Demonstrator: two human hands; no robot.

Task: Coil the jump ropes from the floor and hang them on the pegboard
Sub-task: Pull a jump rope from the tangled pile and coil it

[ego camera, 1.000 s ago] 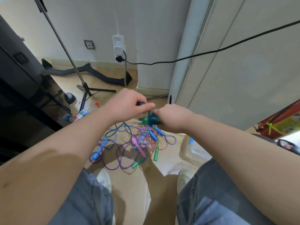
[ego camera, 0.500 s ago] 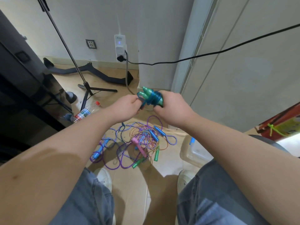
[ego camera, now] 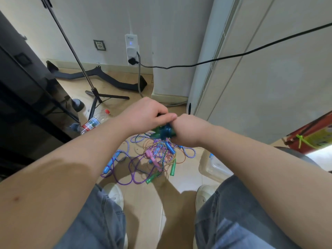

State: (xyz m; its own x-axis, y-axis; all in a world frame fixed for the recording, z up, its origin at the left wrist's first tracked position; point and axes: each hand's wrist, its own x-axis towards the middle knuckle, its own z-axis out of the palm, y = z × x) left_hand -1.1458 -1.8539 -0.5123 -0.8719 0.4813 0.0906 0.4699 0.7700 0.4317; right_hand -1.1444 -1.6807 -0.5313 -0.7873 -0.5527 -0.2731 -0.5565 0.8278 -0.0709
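Observation:
My right hand [ego camera: 188, 129] grips a coiled jump rope [ego camera: 164, 132] with green handles wound in blue cord, held above the floor at centre. My left hand [ego camera: 145, 115] is curled over the top of the same bundle, pinching the cord against it; the fingertips are mostly hidden. Below on the floor lies a tangled pile of jump ropes [ego camera: 152, 157] with blue, pink and green handles and purple, striped and thin copper-coloured cords. No pegboard is in view.
A tripod stand [ego camera: 95, 95] and a plastic bottle [ego camera: 93, 122] are at the left beside dark furniture [ego camera: 23, 97]. A clear plastic bin [ego camera: 213, 167] sits right of the pile. A black cable [ego camera: 233, 55] hangs across the white cabinet. My shoes [ego camera: 115, 194] flank the floor below.
The bundle was raised with its green handles showing half a second ago. Now both hands have dropped lower, and my left hand has come over the top of it.

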